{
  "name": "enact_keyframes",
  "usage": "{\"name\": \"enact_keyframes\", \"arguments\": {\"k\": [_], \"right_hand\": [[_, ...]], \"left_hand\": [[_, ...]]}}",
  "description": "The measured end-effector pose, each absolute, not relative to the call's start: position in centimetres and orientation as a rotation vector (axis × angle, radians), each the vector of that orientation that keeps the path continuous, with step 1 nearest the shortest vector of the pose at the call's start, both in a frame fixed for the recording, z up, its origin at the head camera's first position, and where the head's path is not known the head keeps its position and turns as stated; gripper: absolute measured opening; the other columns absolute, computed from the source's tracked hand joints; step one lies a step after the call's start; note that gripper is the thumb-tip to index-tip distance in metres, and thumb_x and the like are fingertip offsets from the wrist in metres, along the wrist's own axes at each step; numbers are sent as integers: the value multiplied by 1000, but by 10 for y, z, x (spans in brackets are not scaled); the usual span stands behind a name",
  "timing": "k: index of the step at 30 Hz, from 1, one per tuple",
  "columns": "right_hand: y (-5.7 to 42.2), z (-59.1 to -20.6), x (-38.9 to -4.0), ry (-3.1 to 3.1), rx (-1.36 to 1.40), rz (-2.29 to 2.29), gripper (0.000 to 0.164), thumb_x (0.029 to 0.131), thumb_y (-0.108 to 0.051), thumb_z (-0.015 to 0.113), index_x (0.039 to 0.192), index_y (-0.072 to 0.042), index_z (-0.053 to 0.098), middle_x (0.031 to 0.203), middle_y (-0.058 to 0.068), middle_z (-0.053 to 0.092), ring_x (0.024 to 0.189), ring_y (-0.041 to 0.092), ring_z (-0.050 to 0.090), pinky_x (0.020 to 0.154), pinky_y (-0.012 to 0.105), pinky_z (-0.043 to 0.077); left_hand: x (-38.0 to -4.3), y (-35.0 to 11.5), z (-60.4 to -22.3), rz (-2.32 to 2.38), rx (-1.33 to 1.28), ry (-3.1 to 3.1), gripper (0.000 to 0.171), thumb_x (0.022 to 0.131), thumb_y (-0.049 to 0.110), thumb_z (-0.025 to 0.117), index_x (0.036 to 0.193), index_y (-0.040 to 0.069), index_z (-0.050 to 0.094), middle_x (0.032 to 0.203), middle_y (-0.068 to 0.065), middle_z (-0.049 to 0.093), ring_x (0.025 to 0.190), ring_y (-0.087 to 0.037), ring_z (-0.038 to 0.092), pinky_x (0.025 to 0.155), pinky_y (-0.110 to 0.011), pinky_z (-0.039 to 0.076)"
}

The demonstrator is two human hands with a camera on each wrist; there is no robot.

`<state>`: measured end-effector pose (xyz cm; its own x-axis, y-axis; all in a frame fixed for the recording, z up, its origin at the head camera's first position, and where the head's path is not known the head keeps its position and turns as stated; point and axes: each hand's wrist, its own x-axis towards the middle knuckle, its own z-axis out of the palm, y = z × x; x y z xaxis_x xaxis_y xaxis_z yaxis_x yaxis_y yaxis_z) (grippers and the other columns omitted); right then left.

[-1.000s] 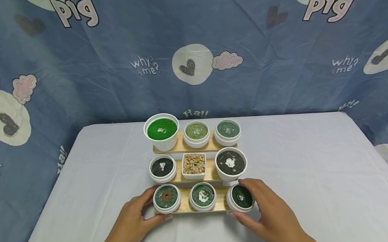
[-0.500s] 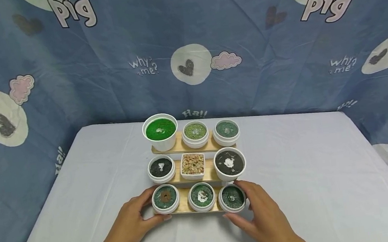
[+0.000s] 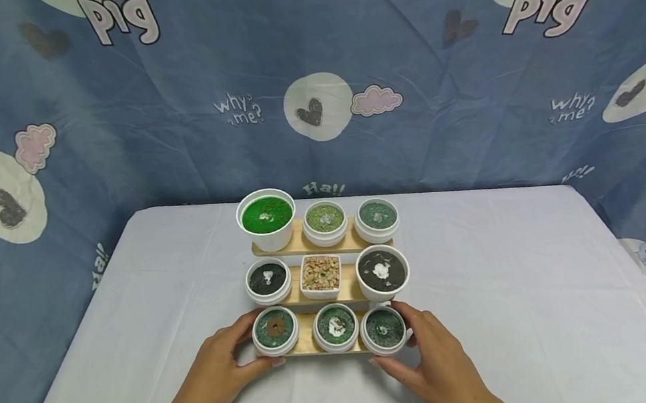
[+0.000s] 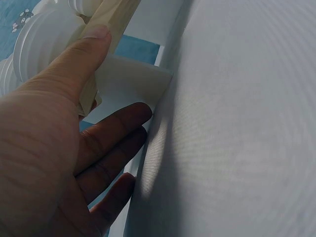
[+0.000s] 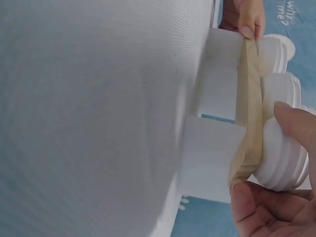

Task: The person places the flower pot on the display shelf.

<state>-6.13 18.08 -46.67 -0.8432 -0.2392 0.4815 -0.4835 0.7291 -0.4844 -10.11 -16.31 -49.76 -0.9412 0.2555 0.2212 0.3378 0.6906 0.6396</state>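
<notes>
Small white pots with coloured fillings stand on a three-step stand with wooden boards. My left hand [image 3: 227,358] holds the left end of the lowest wooden board [image 3: 307,339], next to the pot with a brown centre [image 3: 274,327]. In the left wrist view the thumb [image 4: 91,47] lies on the board's front edge, while the other fingers spread below it. My right hand [image 3: 439,362] grips the dark green pot [image 3: 384,330] at the board's right end, thumb in front and index finger behind. In the right wrist view its thumb [image 5: 291,118] touches the pot's side and fingertips reach the board's end.
A white-speckled green pot [image 3: 335,326] stands mid-front. The middle step carries a square pot of tan bits [image 3: 321,274] between two dark-filled pots; a taller bright green cup [image 3: 266,215] is at the back left. White cloth [image 3: 527,284] covers the table before a blue printed curtain [image 3: 441,79].
My right hand has slid the dark green pot left, from overhanging the board's right end to sitting beside the middle pot. My left hand has stayed in place.
</notes>
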Motion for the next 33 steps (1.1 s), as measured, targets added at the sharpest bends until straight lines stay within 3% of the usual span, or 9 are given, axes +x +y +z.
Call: {"name": "enact_keyframes", "arguments": {"k": [8, 15, 24, 33], "right_hand": [[182, -468, -62, -2596, 523, 881, 88, 72, -32, 98, 143, -5, 54, 104, -3, 64, 82, 10, 60, 69, 24, 53], [189, -469, -64, -2637, 497, 890, 91, 69, -33, 100, 142, -5, 54, 124, 3, 67, 89, 6, 61, 73, 25, 56], [194, -471, -68, -2997, 456, 770, 105, 70, -50, 96, 151, -3, 49, 126, 5, 65, 117, 21, 59, 97, 46, 55], [216, -455, -67, -3176, 331, 666, 101, 72, -51, 94, 149, -2, 52, 134, 10, 65, 126, 27, 58, 100, 51, 53]], "left_hand": [[-103, -163, -500, -1101, -489, -2778, 77, 73, 49, 94, 140, 25, 65, 125, 12, 73, 108, -20, 69, 92, -50, 54], [-103, -163, -501, -1107, -488, -2789, 78, 73, 50, 94, 141, 25, 64, 126, 14, 72, 110, -18, 68, 93, -49, 54], [-103, -162, -500, -1082, -485, -2796, 78, 74, 51, 93, 141, 24, 64, 127, 9, 72, 111, -22, 69, 94, -52, 54], [-106, -156, -504, -1123, -486, -2801, 78, 75, 52, 92, 143, 25, 63, 129, 11, 71, 111, -22, 68, 94, -52, 53]]}}
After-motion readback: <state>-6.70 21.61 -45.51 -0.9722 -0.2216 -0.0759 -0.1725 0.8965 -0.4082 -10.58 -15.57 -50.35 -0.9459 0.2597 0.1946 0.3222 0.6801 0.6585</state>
